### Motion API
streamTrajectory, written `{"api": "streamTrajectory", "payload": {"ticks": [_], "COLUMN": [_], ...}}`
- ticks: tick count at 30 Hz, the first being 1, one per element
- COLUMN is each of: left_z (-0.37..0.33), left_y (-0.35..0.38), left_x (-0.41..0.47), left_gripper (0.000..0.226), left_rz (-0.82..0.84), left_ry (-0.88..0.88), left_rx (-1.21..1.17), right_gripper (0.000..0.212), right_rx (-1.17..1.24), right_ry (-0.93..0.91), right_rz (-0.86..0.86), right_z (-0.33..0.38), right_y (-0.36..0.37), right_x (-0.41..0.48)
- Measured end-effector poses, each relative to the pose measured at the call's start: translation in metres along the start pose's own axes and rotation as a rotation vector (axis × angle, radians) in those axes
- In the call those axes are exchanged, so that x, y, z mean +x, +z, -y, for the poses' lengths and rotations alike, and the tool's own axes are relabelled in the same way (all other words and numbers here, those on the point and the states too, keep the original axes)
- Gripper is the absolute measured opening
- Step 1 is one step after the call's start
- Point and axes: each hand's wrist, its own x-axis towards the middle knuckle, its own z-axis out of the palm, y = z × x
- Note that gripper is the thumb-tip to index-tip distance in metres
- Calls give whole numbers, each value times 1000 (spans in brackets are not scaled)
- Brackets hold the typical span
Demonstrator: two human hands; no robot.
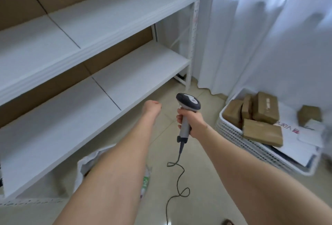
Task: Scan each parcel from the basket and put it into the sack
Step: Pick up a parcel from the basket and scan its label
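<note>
We grip the scanner (188,101) by its handle in our right hand (193,123), fingers wrapped round the grey stem and the dark head upright above the fist, so the window can be tipped down at a label as soon as one is in front of it; its cable (178,176) trails loose across the tiled floor (203,153), slack enough, we judge, not to tug as we turn. Our left hand (152,107) reaches forward beside the scanner with its fingers curled under and nothing showing in it, so it is the free one for lifting. The brown parcels (265,107) lie heaped in the white basket (231,132) on the floor to our right, under the curtain (269,27), some standing on end, one flat one (262,132) lying over the near rim; another box (309,115) rests on white bags further back. The sack (84,166) sits low on our left, mostly hidden beneath our forearm, next to the shelves (125,81). We take it the basket and the sack flank us so each parcel can pass from right to left under the scanner; no parcel is in hand yet, so next we need to turn toward the basket
</note>
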Motion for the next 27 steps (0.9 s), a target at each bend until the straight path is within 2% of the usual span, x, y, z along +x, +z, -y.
{"api": "streamTrajectory", "payload": {"ticks": [6,14,18,25,27], "left_z": [-105,-190,-217,-256,-262], "left_y": [147,318,393,521,556], "left_x": [-47,-76,-66,-14,9], "left_gripper": [34,30,31,32,36], "left_rz": [80,233,310,426,435], "left_ry": [91,131,127,99,100], "left_rx": [55,83,117,187,225], "right_gripper": [11,9,16,10,14], "right_rx": [165,395,430,478,459], "right_ry": [-30,-30,-21,34,53], "right_rz": [-118,-279,-332,-471,-532], "right_z": [64,119,141,172,176], "right_y": [-157,-323,-388,-493,-524], "right_x": [-3,10,32,111,144]}}
